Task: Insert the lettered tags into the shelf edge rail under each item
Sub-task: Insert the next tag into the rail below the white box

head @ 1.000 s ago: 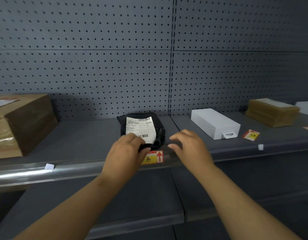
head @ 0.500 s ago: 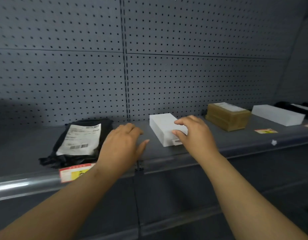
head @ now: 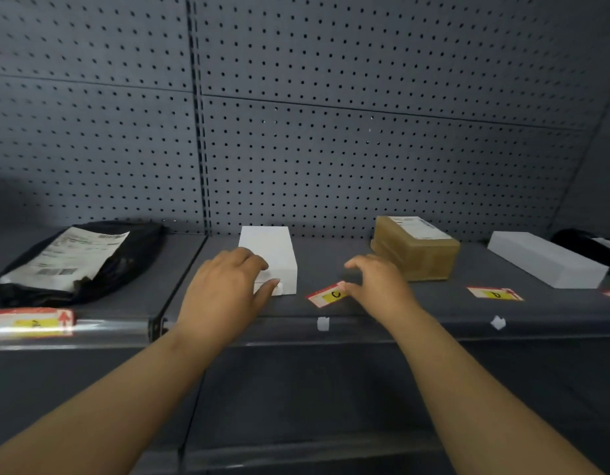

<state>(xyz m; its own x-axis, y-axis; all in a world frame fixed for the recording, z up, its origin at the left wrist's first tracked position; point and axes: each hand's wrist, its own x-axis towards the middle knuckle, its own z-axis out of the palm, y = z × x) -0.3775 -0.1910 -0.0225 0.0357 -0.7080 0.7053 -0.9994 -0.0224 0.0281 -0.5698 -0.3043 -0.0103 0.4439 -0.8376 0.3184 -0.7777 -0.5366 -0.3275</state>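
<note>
A red-and-yellow tag marked C [head: 327,295] lies flat on the shelf beside a white box [head: 270,255]. My right hand [head: 375,282] hovers over the tag's right end, thumb touching its edge, fingers spread. My left hand [head: 228,289] is open in front of the white box, covering its lower left corner. A tag [head: 34,322] sits in the clear edge rail [head: 101,329] below a black bag with a paper label [head: 73,258]. A tag marked D [head: 495,294] lies on the shelf in front of a brown parcel [head: 416,248].
A long white box [head: 546,264] and a black item [head: 591,245] stand at the far right. Two small white clips [head: 323,323] [head: 498,322] stick to the shelf's front edge. A pegboard wall [head: 331,132] backs the shelf; a lower shelf [head: 296,406] sits below.
My view has swung right along the shelf, past the bag. Both hands moved right: the left from the inserted tag to the white box, the right onto the C tag.
</note>
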